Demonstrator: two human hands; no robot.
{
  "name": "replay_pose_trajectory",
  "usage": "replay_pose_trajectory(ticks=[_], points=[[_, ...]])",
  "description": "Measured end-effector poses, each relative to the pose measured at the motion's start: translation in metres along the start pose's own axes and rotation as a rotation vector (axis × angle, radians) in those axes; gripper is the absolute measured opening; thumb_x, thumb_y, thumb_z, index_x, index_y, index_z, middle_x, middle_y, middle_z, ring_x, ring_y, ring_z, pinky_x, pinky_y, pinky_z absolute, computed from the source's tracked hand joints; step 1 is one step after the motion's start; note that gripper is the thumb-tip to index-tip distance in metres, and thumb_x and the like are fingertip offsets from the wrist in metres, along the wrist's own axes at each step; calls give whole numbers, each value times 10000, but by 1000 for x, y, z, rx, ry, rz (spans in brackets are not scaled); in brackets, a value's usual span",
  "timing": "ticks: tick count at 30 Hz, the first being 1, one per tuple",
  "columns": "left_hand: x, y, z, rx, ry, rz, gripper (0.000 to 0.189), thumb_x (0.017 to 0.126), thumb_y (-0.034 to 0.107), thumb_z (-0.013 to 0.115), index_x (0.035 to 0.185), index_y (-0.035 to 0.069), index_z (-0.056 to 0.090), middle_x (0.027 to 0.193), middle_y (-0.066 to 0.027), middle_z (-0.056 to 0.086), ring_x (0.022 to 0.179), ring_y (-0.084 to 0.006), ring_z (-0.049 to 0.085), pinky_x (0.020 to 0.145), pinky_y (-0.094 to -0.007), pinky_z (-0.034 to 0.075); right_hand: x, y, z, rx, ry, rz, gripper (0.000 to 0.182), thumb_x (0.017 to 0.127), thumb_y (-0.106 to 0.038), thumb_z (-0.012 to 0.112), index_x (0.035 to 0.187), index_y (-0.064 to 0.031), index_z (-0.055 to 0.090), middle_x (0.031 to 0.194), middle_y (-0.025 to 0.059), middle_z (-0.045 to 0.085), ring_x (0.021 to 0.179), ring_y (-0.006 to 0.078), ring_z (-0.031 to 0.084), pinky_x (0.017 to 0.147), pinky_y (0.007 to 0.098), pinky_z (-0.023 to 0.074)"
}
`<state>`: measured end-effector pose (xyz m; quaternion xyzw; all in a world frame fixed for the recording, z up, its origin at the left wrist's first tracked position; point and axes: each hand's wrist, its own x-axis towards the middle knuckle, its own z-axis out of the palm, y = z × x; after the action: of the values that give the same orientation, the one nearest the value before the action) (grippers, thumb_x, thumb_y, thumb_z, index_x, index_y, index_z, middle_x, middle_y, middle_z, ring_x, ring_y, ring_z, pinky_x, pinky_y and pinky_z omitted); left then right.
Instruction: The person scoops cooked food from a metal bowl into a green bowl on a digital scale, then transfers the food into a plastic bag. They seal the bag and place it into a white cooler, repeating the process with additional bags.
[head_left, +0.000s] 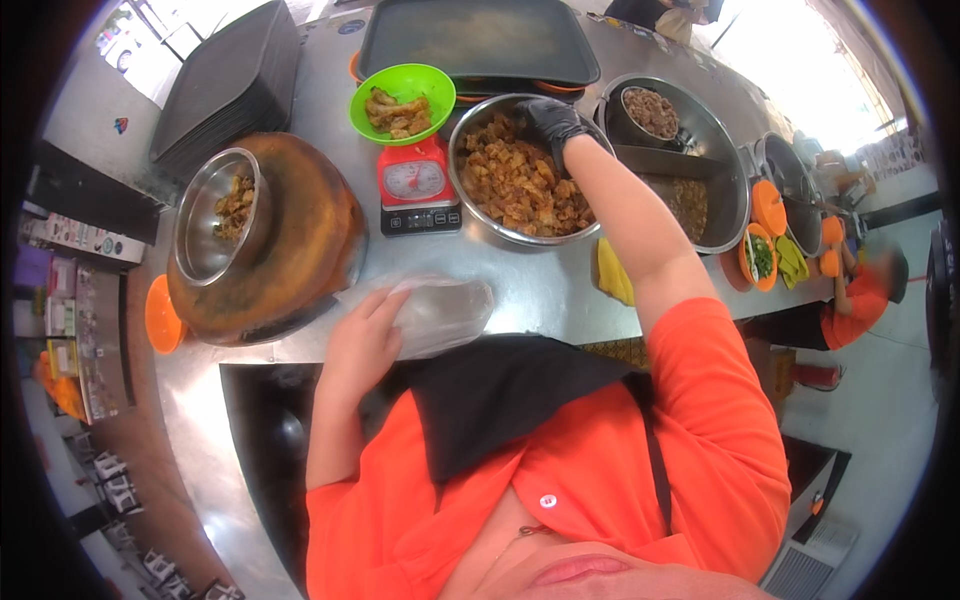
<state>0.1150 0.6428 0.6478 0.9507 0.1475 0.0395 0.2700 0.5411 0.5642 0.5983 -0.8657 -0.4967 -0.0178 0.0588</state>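
Observation:
My right hand (553, 124), in a black glove, reaches into the far side of a steel bowl (517, 238) of browned meat chunks (521, 180); its fingertips are partly hidden in the bowl. Bare, my left hand (373, 330) rests at a clear plastic bag (444, 315) lying near the counter's front edge; whether it grips the bag is unclear. Beyond the bag stands a red dial scale (414, 178) with a green bowl (403, 75) of meat pieces on top. A black digital scale (421, 220) is just in front of the dial scale.
At left, a steel bowl (187, 225) sits on a round wooden chopping block (307, 217), with stacked trays (232, 75) behind. A divided steel pot (739, 195), a yellow cloth (615, 274) and an orange bowl of chopped greens (760, 256) are at right. Farther right works another person (862, 300).

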Motion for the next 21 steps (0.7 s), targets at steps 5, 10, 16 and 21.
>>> replay_pose_trajectory(ticks=[5, 10, 16, 21], points=[[0, -13, 1, 19, 68, -22, 498, 749, 19, 557, 1240, 96, 553, 1170, -139, 583, 980, -343, 590, 816, -402, 490, 19, 15, -2, 93, -147, 77, 299, 744, -237, 688, 1020, -123, 686, 963, 149, 675, 889, 305, 653, 782, 395, 514], [8, -21, -1, 3, 83, -29, 496, 755, 27, 558, 1245, 102, 551, 1180, -134, 585, 985, -337, 593, 824, -394, 493, 17, 46, -40, 816, 57, 57, 240, 773, -167, 661, 986, -65, 701, 881, 91, 698, 837, 188, 659, 775, 315, 522], [29, -12, -3, -83, 86, 48, 477, 755, 25, 559, 1225, 104, 574, 1152, -113, 600, 976, -324, 599, 813, -390, 496, 7, -58, -99, 1545, 199, -149, 194, 847, -76, 655, 1031, -15, 659, 884, 54, 679, 837, 136, 618, 768, 276, 507], [37, 3, -14, -105, 201, 124, 468, 741, 7, 569, 1199, 103, 595, 1116, -113, 607, 933, -314, 612, 774, -378, 504, 26, -140, -78, 1329, 379, -266, 180, 828, -88, 674, 988, -6, 663, 909, 74, 682, 854, 140, 636, 772, 277, 500]])
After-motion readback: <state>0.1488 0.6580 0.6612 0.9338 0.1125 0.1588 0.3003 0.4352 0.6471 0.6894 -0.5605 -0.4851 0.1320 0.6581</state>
